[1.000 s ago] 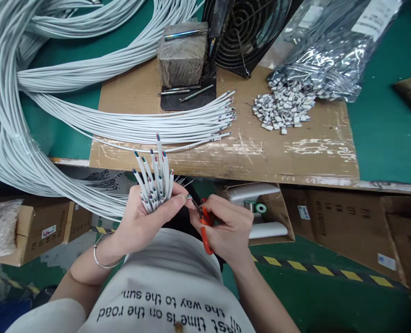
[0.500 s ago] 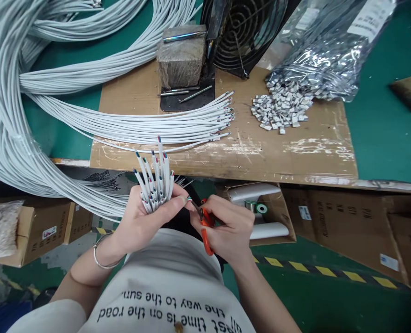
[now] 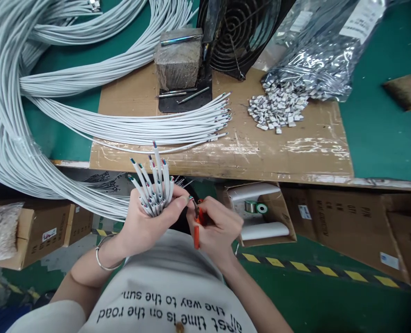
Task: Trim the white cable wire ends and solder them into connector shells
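Note:
My left hand point(image 3: 150, 222) is closed around a bundle of white cables point(image 3: 153, 185), their cut ends fanning upward with small coloured wire tips. Between its thumb and forefinger, one cable end points right, toward my right hand. My right hand point(image 3: 217, 226) grips a pair of orange-handled cutters point(image 3: 197, 226), whose dark jaws meet the coloured wires at that cable end. Whether the jaws are fully closed on the wires I cannot make out. Just beyond my hands, another row of white cables point(image 3: 150, 127) lies on cardboard with its stripped ends to the right.
A heap of small white connectors point(image 3: 277, 108) spills by a plastic bag point(image 3: 316, 60). Behind the cables stand a soldering iron stand block point(image 3: 178, 62) and a black fan point(image 3: 240, 34). Below the table edge, an open carton point(image 3: 289, 222) holds solder spools point(image 3: 261, 208). Thick cable coils point(image 3: 4, 92) fill the left.
My right hand has shifted slightly left and rotated, bringing the orange handles more upright. The held bundle has tilted a little left and down.

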`<state>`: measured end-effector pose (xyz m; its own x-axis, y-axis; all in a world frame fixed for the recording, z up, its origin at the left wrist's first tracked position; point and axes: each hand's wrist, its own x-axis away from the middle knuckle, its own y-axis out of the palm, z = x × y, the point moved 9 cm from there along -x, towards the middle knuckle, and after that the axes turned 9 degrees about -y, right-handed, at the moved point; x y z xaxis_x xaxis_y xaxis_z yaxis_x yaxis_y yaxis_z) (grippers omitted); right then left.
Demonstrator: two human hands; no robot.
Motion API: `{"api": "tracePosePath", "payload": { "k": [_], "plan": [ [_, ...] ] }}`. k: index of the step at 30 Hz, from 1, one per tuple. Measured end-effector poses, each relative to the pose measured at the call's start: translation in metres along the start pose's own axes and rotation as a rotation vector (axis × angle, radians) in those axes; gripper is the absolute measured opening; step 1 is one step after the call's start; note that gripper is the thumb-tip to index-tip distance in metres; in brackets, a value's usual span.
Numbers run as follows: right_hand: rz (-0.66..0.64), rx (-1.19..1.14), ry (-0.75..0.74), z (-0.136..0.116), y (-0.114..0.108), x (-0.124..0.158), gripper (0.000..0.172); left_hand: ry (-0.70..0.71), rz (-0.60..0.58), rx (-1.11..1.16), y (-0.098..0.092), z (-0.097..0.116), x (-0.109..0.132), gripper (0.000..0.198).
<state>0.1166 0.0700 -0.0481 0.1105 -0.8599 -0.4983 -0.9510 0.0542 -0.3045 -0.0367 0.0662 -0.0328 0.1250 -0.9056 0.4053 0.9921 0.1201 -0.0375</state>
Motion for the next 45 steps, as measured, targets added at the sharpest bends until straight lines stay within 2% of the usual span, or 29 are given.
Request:
{"api": "tracePosePath", "payload": {
  "k": [3, 7, 9, 12, 16, 21, 28, 35, 45],
  "plan": [
    [0.101, -0.134, 0.137, 0.013, 0.003, 0.006, 0.043, 0.020, 0.002, -0.006, -0.001, 0.002, 0.002, 0.015],
    [0.332, -0.194, 0.338, 0.035, -0.019, 0.012, 0.050, 0.004, -0.008, 0.089, -0.009, 0.003, 0.003, 0.014],
    [0.215, -0.162, 0.328, 0.035, -0.015, 0.007, 0.050, -0.019, -0.017, 0.080, -0.010, 0.002, 0.001, 0.016],
    [-0.030, -0.130, 0.167, 0.020, 0.000, -0.003, 0.047, -0.043, -0.056, 0.073, -0.007, 0.002, -0.002, 0.019],
    [-0.111, -0.156, 0.028, 0.009, 0.002, -0.011, 0.041, -0.074, -0.126, 0.153, 0.000, 0.000, -0.003, 0.022],
    [-0.205, -0.140, 0.009, 0.008, 0.004, -0.014, 0.037, -0.095, -0.135, 0.146, 0.000, -0.002, -0.004, 0.025],
    [-0.226, -0.128, -0.006, 0.005, 0.005, -0.012, 0.037, -0.106, -0.136, 0.130, 0.000, -0.003, -0.003, 0.026],
    [-0.235, -0.072, -0.081, 0.000, 0.003, -0.014, 0.039, -0.112, -0.168, 0.168, 0.001, -0.004, -0.001, 0.022],
    [-0.154, 0.100, -0.248, -0.008, -0.006, -0.015, 0.034, -0.169, -0.204, 0.168, 0.002, -0.009, 0.000, 0.026]
  ]
}}
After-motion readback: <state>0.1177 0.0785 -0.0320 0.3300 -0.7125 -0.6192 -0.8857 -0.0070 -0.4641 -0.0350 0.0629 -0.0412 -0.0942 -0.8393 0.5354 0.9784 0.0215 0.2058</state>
